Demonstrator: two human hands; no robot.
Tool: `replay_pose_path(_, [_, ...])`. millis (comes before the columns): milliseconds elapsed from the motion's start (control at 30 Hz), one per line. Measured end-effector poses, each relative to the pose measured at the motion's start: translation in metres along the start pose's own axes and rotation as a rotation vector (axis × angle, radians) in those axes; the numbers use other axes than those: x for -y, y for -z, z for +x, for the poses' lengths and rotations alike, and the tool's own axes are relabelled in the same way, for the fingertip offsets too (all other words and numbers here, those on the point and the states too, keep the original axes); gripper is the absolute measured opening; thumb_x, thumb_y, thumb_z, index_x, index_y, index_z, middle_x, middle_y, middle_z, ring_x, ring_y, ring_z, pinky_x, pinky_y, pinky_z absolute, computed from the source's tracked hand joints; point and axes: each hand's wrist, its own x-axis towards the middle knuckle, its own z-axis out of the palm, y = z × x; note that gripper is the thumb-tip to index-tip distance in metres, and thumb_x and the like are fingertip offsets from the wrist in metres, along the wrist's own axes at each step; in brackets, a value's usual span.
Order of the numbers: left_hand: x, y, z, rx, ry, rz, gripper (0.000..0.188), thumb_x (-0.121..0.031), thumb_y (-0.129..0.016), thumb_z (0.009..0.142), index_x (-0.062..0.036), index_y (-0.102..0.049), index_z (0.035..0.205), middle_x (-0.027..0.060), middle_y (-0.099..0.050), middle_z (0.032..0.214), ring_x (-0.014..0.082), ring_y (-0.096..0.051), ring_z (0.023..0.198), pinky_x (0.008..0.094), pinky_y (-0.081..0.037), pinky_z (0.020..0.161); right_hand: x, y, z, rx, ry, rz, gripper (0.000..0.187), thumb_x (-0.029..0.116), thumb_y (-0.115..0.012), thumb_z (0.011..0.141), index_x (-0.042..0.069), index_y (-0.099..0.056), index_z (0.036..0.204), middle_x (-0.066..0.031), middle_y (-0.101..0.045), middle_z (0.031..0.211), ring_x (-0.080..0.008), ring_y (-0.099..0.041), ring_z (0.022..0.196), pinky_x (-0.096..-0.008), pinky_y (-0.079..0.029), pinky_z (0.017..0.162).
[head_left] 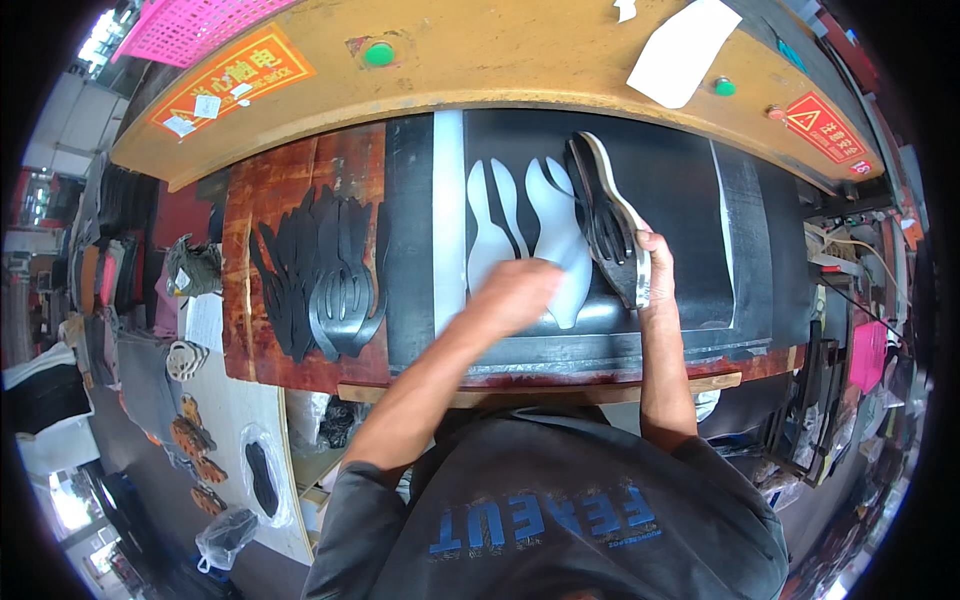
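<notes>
My right hand (655, 265) grips the edge of a shoe-shaped cutting die (628, 255), a tall metal outline with dark slotted insides. It is held tilted over the right part of a black sheet (685, 190). Left of the die, pale shapes (487, 245) like shoe uppers or soles with forked tips stand out against the sheet; whether they are gaps or pieces I cannot tell. Above them is my left hand (520, 295), smeared by motion, its fingers unclear. Black cut pieces (320, 260) of a similar forked shape lie heaped on the reddish-brown board (240, 340) at left.
A yellow machine beam (470, 60) with green buttons spans the far side, a white paper (685, 50) on it. A pink basket (195, 25) sits at far left. A wooden strip (540, 392) edges the table near me. Bagged items and sole-like pieces (195, 445) lie at left.
</notes>
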Motion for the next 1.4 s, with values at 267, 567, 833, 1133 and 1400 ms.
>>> replay_pose_path(267, [0.100,0.074,-0.268,-0.744,0.977,-0.350,0.046,-0.041,-0.056,0.114,-0.0045,-0.071,0.090,-0.0012,-0.059,0.066,0.0074,-0.050,0.055,0.0261,-0.040,0.052,-0.003,-0.002,0.001,-0.021,-0.005,0.007,0.087,0.041,-0.076,0.082,-0.003,-0.053,0.153,-0.0161,-0.068,0.133,-0.0257,-0.070,0.108,-0.0384,-0.061,0.092])
replay_pose_path(567, [0.149,0.129,-0.276,-0.870,1.182,-0.337,0.068,-0.069,-0.062,0.102,-0.0033,-0.069,0.086,0.0005,-0.055,0.058,0.0092,-0.046,0.043,0.0267,-0.031,0.040,0.051,-0.012,0.047,-0.268,0.068,-0.394,0.058,0.017,-0.081,0.081,0.001,-0.074,0.136,-0.0110,-0.073,0.126,-0.0171,-0.072,0.105,-0.0298,-0.057,0.089])
replay_pose_path(833, [0.134,0.129,-0.231,-0.804,1.027,-0.457,0.043,-0.041,-0.064,0.111,-0.0092,-0.063,0.083,-0.0049,-0.051,0.059,0.0043,-0.041,0.045,0.0235,-0.030,0.041,0.013,-0.009,0.027,-0.333,0.520,-1.564,0.058,0.029,-0.079,0.068,0.010,-0.081,0.123,-0.0132,-0.064,0.146,-0.0437,-0.057,0.126,-0.0489,-0.052,0.109])
replay_pose_path(1133, [0.099,0.120,-0.147,-0.642,0.840,-0.508,0.041,-0.038,-0.065,0.111,-0.0099,-0.063,0.082,-0.0062,-0.050,0.061,0.0022,-0.041,0.050,0.0223,-0.033,0.045,-0.004,-0.010,0.036,-0.360,0.432,-1.833,0.059,0.030,-0.079,0.066,0.014,-0.081,0.123,-0.0055,-0.059,0.147,-0.0456,-0.049,0.127,-0.0567,-0.049,0.103])
replay_pose_path(1400, [0.060,0.079,-0.103,-0.502,0.798,-0.461,0.042,-0.036,-0.067,0.110,-0.0071,-0.066,0.080,-0.0054,-0.054,0.064,0.0033,-0.046,0.055,0.0238,-0.035,0.050,-0.019,-0.007,0.050,-0.422,0.588,-1.811,0.058,0.031,-0.080,0.063,0.015,-0.083,0.120,-0.0059,-0.059,0.147,-0.0469,-0.049,0.125,-0.0560,-0.047,0.102])
